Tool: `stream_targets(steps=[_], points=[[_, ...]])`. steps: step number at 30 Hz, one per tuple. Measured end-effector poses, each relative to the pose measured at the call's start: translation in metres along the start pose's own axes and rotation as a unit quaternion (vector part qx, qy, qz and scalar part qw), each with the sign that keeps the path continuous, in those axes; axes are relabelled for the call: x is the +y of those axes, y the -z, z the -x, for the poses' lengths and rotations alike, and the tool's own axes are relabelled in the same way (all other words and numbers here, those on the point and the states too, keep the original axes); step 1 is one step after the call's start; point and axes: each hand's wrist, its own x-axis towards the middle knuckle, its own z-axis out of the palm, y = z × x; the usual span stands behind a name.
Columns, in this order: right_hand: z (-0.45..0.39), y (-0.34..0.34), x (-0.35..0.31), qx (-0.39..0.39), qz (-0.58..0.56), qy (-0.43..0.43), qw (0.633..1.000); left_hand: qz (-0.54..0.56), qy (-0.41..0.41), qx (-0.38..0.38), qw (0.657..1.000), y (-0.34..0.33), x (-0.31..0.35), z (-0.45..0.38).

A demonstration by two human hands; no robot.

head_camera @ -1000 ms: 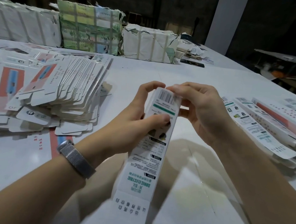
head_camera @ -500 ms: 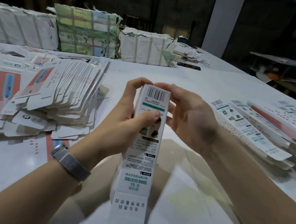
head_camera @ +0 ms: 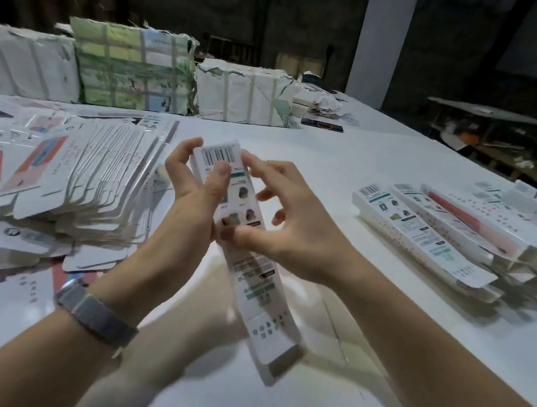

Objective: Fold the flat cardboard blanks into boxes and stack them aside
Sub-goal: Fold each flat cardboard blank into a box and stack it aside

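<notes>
The long white box (head_camera: 249,251) now slants, its barcode end up and away from the person and its lower end swung toward the person's right, where half a second ago it stood nearly upright between the hands. It is held in the air above the worktop (head_camera: 347,165), in front of the person. The left hand (head_camera: 191,195) grips the upper part: its thumb lies on the printed face just under the barcode and its curled fingers (head_camera: 179,154) wrap the far edge. The right hand (head_camera: 287,228) has shifted lower than before; its thumb presses the box's face near the middle, while its other fingers (head_camera: 264,164) are spread loosely behind and beside the box, one fingertip touching near the top edge. The lower end of the box is blurred. A metal-mesh watch band (head_camera: 99,316) sits on the left wrist.

On the worktop to the left lies a fanned heap of flat blanks (head_camera: 73,189), white with red and blue panels. To the right, well apart from the hands, folded boxes (head_camera: 450,229) lie side by side in a low stack. Along the far edge stand paper-wrapped, strapped bundles (head_camera: 132,66), some torn, with a dark flat object (head_camera: 322,124) just beside the rightmost one. Behind them the room is dim, with a pale pillar (head_camera: 381,46) and cluttered shelving (head_camera: 500,128) at right.
</notes>
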Motion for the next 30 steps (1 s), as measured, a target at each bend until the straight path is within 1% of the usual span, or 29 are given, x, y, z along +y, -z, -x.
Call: stream_targets(steps=[1, 2, 4, 5, 6, 7, 8, 9, 10, 12, 13, 14, 15, 16, 17, 19, 20, 21, 23, 24, 25, 26, 27, 28, 30], points=[[0.001, -0.001, -0.001, -0.007, 0.024, 0.007, 1.0, -0.035, -0.005, 0.013, 0.999, -0.002, 0.002, -0.004], [0.001, -0.001, -0.003, -0.006, 0.026, 0.008, 1.0, -0.075, -0.041, -0.001, 0.996, -0.002, 0.004, -0.001], [0.001, 0.003, -0.007, -0.001, 0.034, 0.009, 0.999, -0.068, -0.096, 0.004, 0.993, 0.004, 0.0, 0.01], [0.003, 0.005, -0.009, -0.005, 0.049, 0.006, 0.999, -0.057, -0.105, -0.022, 0.993, 0.002, -0.002, 0.012], [0.004, 0.005, -0.011, -0.01, 0.064, 0.003, 0.998, -0.026, -0.08, -0.04, 0.996, -0.005, -0.001, 0.008], [0.006, 0.005, -0.014, -0.011, 0.08, 0.0, 0.997, 0.01, -0.032, -0.039, 0.999, -0.008, -0.001, 0.004], [0.007, 0.006, -0.017, 0.0, 0.097, 0.0, 0.995, 0.034, -0.007, -0.034, 0.999, -0.01, -0.001, 0.004], [0.008, 0.011, -0.02, 0.027, 0.115, 0.002, 0.993, 0.038, -0.016, -0.038, 0.998, -0.007, -0.001, 0.004], [0.007, 0.021, -0.021, 0.07, 0.133, 0.003, 0.989, 0.038, -0.025, -0.026, 0.999, -0.004, -0.002, 0.003], [0.004, 0.053, -0.013, 0.181, 0.182, -0.02, 0.966, 0.005, -0.046, -0.001, 0.999, -0.002, -0.002, -0.002], [0.003, 0.073, -0.007, 0.229, 0.214, -0.053, 0.948, -0.023, -0.056, -0.003, 0.998, 0.0, -0.003, -0.003], [0.003, 0.094, 0.002, 0.258, 0.251, -0.098, 0.928, -0.05, -0.061, -0.01, 0.997, 0.002, -0.005, -0.003], [0.004, 0.113, 0.013, 0.267, 0.294, -0.15, 0.906, -0.076, -0.063, -0.011, 0.995, 0.004, -0.006, -0.001], [0.006, 0.127, 0.025, 0.255, 0.336, -0.206, 0.883, -0.097, -0.066, -0.012, 0.993, 0.005, -0.006, 0.001], [0.008, 0.137, 0.037, 0.223, 0.367, -0.259, 0.865, -0.116, -0.069, -0.016, 0.991, 0.006, -0.006, 0.002], [0.01, 0.144, 0.057, 0.16, 0.388, -0.331, 0.845, -0.158, -0.071, -0.033, 0.984, 0.005, -0.004, 0.002], [0.01, 0.145, 0.063, 0.151, 0.394, -0.349, 0.837, -0.176, -0.069, -0.035, 0.981, 0.004, -0.002, 0.003], [0.009, 0.145, 0.066, 0.16, 0.402, -0.357, 0.828, -0.187, -0.068, -0.029, 0.98, 0.004, -0.002, 0.003], [0.005, 0.144, 0.064, 0.206, 0.429, -0.326, 0.817, -0.201, -0.064, -0.011, 0.977, 0.006, -0.001, 0.003], [0.003, 0.141, 0.062, 0.236, 0.432, -0.285, 0.823, -0.219, -0.063, -0.002, 0.974, 0.006, -0.001, 0.003], [0.002, 0.136, 0.059, 0.265, 0.412, -0.231, 0.841, -0.246, -0.065, 0.007, 0.967, 0.007, -0.001, 0.001], [0.0, 0.127, 0.054, 0.281, 0.371, -0.175, 0.867, -0.28, -0.072, 0.017, 0.957, 0.008, -0.002, -0.001], [-0.002, 0.117, 0.048, 0.277, 0.321, -0.129, 0.897, -0.32, -0.084, 0.027, 0.943, 0.009, -0.002, -0.001], [-0.004, 0.103, 0.042, 0.257, 0.273, -0.092, 0.922, -0.372, -0.101, 0.041, 0.922, 0.011, -0.002, -0.002], [-0.006, 0.076, 0.034, 0.203, 0.21, -0.045, 0.955, -0.483, -0.143, 0.072, 0.861, 0.016, 0.001, -0.002]])
